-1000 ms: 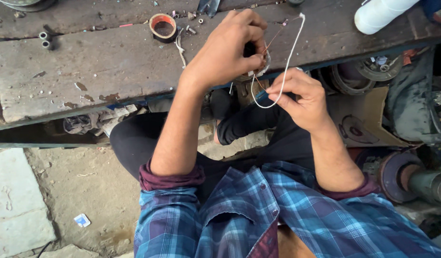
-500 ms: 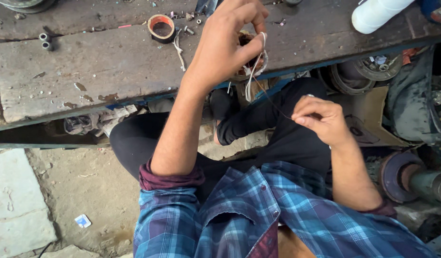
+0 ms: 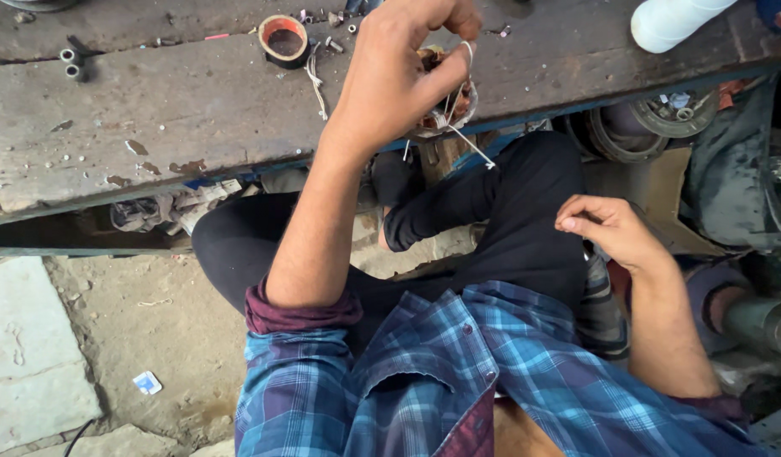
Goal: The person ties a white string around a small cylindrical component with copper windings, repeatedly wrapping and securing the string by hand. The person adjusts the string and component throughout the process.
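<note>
From the head camera, looking down over my lap, my left hand [image 3: 399, 80] is raised above the near edge of the workbench [image 3: 179, 110], fingers closed around a small coil part [image 3: 445, 106] with copper-coloured windings, pinched between thumb and fingertips. A thin white string [image 3: 471, 145] is looped over my forefinger and runs from the part down and to the right, its loose end hanging just past the bench's near edge above my knee. My right hand [image 3: 610, 230] sits well apart from that, low over my right thigh, fingers curled in with thumb against forefinger; I cannot tell whether it pinches anything. On the bench, a roll of tape [image 3: 284, 40] stands near the far edge, to the left of my left hand, with a few small screws [image 3: 333, 44] just beside it and a short bundle of white wire [image 3: 316, 80] lying nearer. Two small metal tubes [image 3: 67, 63] lie towards the bench's far left. A white bottle [image 3: 674, 21] rests at the far right corner.
</note>
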